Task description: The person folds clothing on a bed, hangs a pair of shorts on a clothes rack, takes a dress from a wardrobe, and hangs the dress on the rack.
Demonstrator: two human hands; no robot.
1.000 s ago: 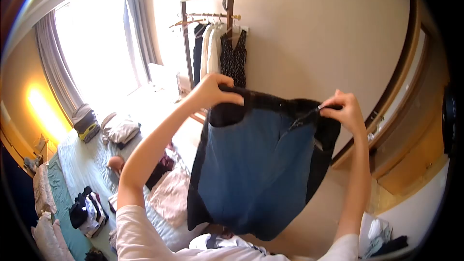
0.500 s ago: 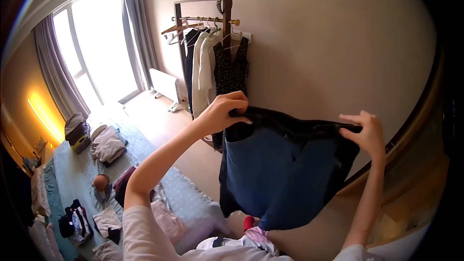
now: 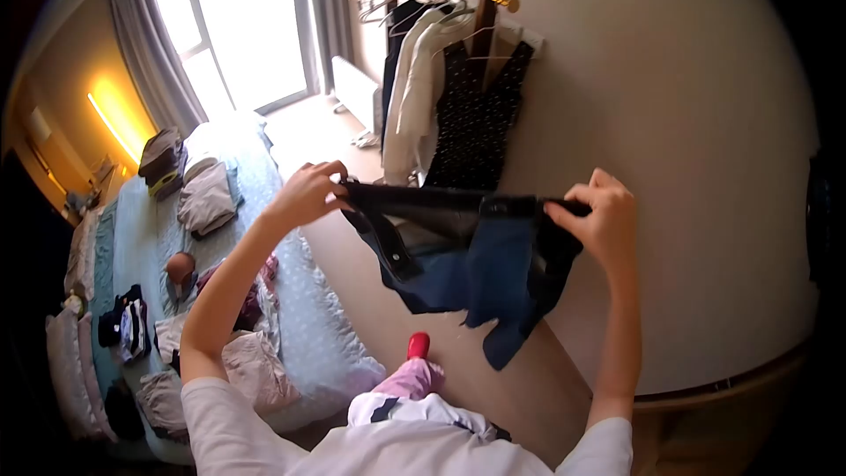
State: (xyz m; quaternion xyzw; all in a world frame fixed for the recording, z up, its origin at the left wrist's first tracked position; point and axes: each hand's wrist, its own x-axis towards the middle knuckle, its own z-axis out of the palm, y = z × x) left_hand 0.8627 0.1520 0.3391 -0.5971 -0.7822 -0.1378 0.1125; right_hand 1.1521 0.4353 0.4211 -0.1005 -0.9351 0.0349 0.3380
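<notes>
Held up in front of me by its waistband is a dark blue and black skirt (image 3: 504,269). Its front hangs open, and a snap button shows on the left flap. My left hand (image 3: 308,197) pinches one end of the black waistband. At the other end, my right hand (image 3: 604,217) grips the band between thumb and fingers. The lower part dangles in uneven folds above the floor. Behind it, a black speckled dress (image 3: 476,119) hangs on the clothes rack, partly covered by the skirt.
The clothes rack (image 3: 492,13) carries white and dark garments on hangers. A bed (image 3: 317,317) with folded clothes (image 3: 207,198) and several garment piles lies to the left. A white heater (image 3: 357,92) stands near the window (image 3: 238,26). My red-covered foot (image 3: 419,345) is on the floor.
Both hands and the skirt have moved left in view. The skirt's front has swung open, showing its inside. My view has tilted, bringing the rack higher and further right.
</notes>
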